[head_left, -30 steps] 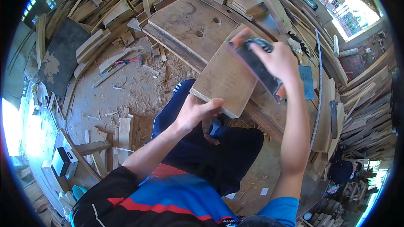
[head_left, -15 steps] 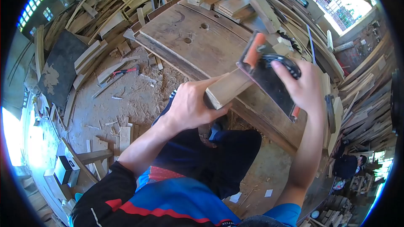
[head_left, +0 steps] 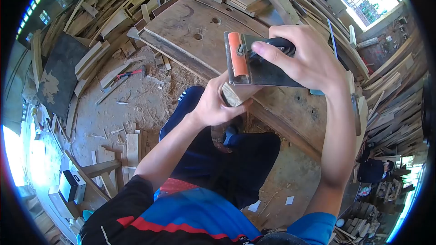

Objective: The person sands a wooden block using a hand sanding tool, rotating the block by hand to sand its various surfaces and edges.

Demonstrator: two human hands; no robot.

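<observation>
My left hand (head_left: 213, 101) is closed round the near end of a wooden block (head_left: 233, 96), its thumb below and its fingers on the far side. In my right hand (head_left: 302, 59) is the black handle of a hand sander (head_left: 268, 71) with a dark flat plate and an orange clamp roll (head_left: 237, 54) at its left end. The sander lies over the block, close to my left hand, and hides most of the block's top.
Beneath the block is a wooden workbench (head_left: 172, 22) with round holes. Cut timber pieces (head_left: 247, 1) are piled at its back. A red-handled tool (head_left: 131, 72) and shavings lie on the floor to the left. Stacked boards (head_left: 395, 90) line the right side.
My right hand has moved the sander left along the block toward my left hand and turned it, so its plate now covers more of the block. My left hand keeps its grip.
</observation>
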